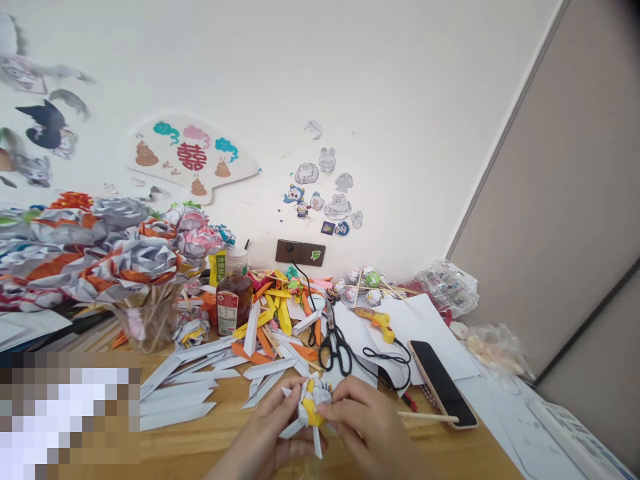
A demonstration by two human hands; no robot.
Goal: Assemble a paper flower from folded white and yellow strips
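White and yellow folded paper, a half-built paper flower (pixel 311 405), is held low over the near edge of the wooden surface (pixel 220 440), between both hands. It is cradled from below by the left hand (pixel 265 440), while the fingers (pixel 345 408) of the right hand (pixel 373 430) are pinched on its petals, seemingly to keep the folds together. Folded white paper strips (pixel 185 393) are spread just beside it, within reach. Black scissors (pixel 334 347), a yellow glue gun (pixel 380 323) and a phone (pixel 443 382) lie beyond.
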